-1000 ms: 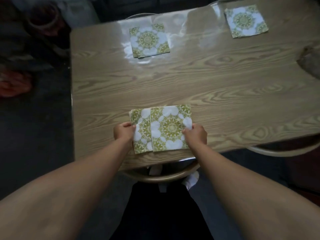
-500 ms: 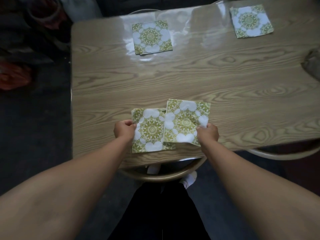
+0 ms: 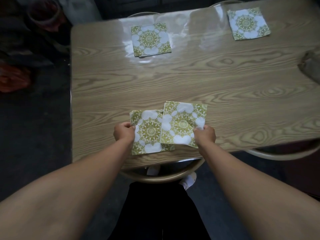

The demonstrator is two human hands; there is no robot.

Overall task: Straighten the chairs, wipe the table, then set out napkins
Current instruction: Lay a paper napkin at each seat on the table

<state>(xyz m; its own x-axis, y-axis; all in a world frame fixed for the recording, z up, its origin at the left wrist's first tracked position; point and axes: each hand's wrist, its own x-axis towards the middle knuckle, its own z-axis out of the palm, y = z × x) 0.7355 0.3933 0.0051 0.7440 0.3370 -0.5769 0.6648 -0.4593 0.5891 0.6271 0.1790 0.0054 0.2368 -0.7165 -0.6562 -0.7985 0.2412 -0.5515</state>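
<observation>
Two green-and-white patterned napkins lie at the near edge of the wooden table (image 3: 190, 80). My left hand (image 3: 123, 132) pinches the left edge of the left napkin (image 3: 147, 134), which lies flat. My right hand (image 3: 205, 135) grips the right side of the right napkin (image 3: 181, 125), which overlaps the left one and is turned a little. Two more napkins lie flat on the far side: one at the far left (image 3: 150, 39) and one at the far right (image 3: 248, 23).
A round-backed chair (image 3: 161, 177) is tucked under the near edge below my hands, and another chair's rim (image 3: 277, 154) shows at the near right. A dark cloth-like lump (image 3: 311, 66) lies at the table's right edge. Dim clutter and an orange item (image 3: 13, 78) sit on the floor left.
My right hand has drawn the top napkin off the left one, rightward and slightly away from me. My left hand has stayed on the lower napkin.
</observation>
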